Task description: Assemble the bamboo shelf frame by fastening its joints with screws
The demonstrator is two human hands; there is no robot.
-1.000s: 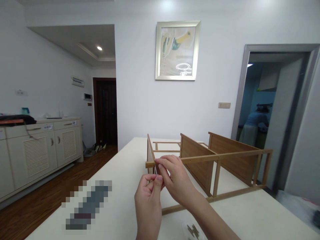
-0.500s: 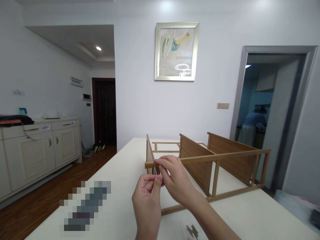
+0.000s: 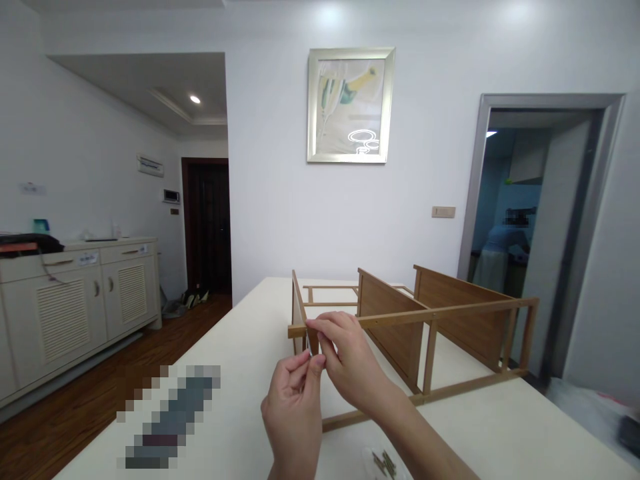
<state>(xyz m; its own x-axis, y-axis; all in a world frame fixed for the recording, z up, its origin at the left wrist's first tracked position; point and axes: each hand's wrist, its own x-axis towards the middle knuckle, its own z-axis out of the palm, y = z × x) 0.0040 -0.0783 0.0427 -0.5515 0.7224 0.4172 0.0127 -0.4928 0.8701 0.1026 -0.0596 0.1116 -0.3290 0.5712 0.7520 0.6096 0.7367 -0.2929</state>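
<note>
A brown wooden shelf frame point(image 3: 380, 321) lies on its side, with its panels standing on edge. At the near left end of its upper rail, my left hand point(image 3: 295, 407) pinches a thin silvery hex key point(image 3: 309, 347) between thumb and fingers. The key runs up toward the rail; its far end is covered by fingertips. My right hand point(image 3: 350, 360) is curled round the same rail end, its fingertips on top and its thumb below, close to the key. Beneath my right forearm sits a clear plastic bag point(image 3: 370, 460) with several brass-coloured screws point(image 3: 384, 463).
The white table point(image 3: 225, 400) carries the frame and a blurred dark object point(image 3: 175, 413) on its left. A louvred cabinet point(image 3: 80, 293) stands at the left wall. Through the doorway at right, a person point(image 3: 500, 247) bends over. A plastic bag point(image 3: 585, 413) lies at the right edge.
My left-hand fingers have shifted slightly round the key, and the key's angle is a little different. My right hand and the frame stay in place; the view has moved slightly.
</note>
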